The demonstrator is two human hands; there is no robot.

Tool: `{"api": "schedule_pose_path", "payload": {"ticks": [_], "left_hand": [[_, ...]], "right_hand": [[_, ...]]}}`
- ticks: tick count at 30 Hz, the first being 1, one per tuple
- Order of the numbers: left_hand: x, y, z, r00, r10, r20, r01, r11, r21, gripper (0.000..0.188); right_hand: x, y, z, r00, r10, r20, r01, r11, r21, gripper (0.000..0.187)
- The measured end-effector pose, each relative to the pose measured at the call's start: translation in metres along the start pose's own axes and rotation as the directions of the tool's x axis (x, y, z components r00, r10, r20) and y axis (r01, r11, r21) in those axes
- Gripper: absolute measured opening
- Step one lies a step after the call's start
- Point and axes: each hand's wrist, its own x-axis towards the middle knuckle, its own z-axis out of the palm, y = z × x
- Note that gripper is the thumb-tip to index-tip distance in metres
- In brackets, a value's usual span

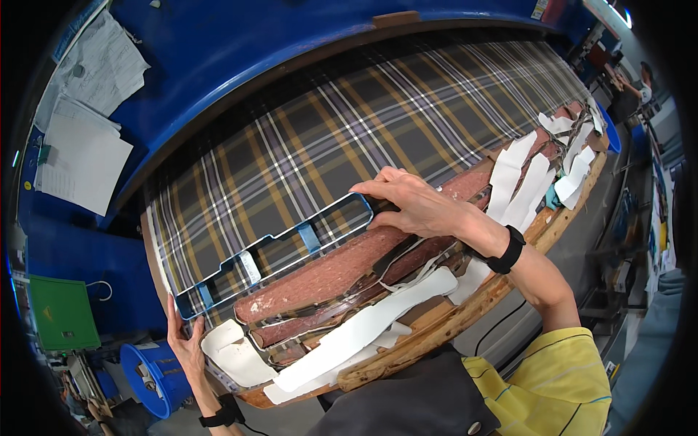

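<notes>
A long, narrow blue metal cutting die (pixel 309 237) with stepped sides and cross braces rests on plaid fabric (pixel 313 131) in dark grey, ochre, purple and white. My right hand (pixel 425 207) grips its right end, fingers on the far side and thumb on the near one. At the other end, my left hand (pixel 187 347) holds the die's left corner between thumb and fingers. Just nearer to me lie maroon speckled strips (pixel 320 276) of sheet material. White cut strips (pixel 371 330) are heaped over them along the front edge.
The wooden table edge (pixel 414 349) curves in front of me. A blue machine body (pixel 218 51) rises behind the fabric. Papers (pixel 87 156) hang at left, above a green box (pixel 62 311) and a blue bin (pixel 156 378). Another person (pixel 643 87) is far right.
</notes>
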Motion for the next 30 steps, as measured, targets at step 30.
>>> {"api": "schedule_pose_path", "payload": {"ticks": [30], "left_hand": [[-0.003, 0.004, -0.012, 1.0, -0.025, 0.002, 0.024, 0.984, 0.175, 0.079]], "right_hand": [[0.011, -0.034, 0.003, 0.987, 0.16, -0.021, -0.161, 0.984, -0.076, 0.067]]}}
